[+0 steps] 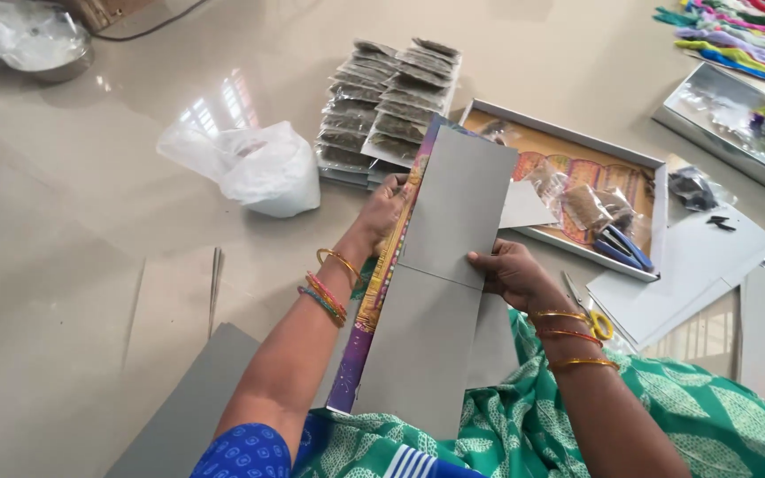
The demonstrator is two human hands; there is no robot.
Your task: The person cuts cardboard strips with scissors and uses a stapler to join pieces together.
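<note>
**Both hands on the folded grey card**

My left hand (pixel 382 212) was closed on the left edge of a long folded card (pixel 440 274), fingers curled behind it and thumb near its printed, colourful border. My right hand (pixel 508 273) pinched the card's right edge about halfway down, just at the crease line, fingertips pressed on the grey face. The card stood tilted away from me, its plain grey back turned up toward my eyes, its lower end resting near my lap against my green patterned cloth (pixel 524 425). Bangles (pixel 329 288) ringed my left wrist, and more sat on my right.

Just beyond the card's top end lay a shallow open box (pixel 568 177) with a decorated inside, holding small clear packets and a blue-handled pair of scissors (pixel 622 248). Left of that box sat a stack of sheets carrying rows of small dark sachets (pixel 391 106). A crumpled white plastic bag (pixel 254 166) lay near the stack, to the left of my left hand. Yellow-handled scissors (pixel 591 314) lay beside my right wrist, touching a pile of white card sheets (pixel 692 274). A flat grey board (pixel 188 416) lay on the floor (pixel 64 221) by my left elbow. Coloured threads (pixel 737 40) lay far right, and a steel bowl (pixel 33 44) stood far left.
</note>
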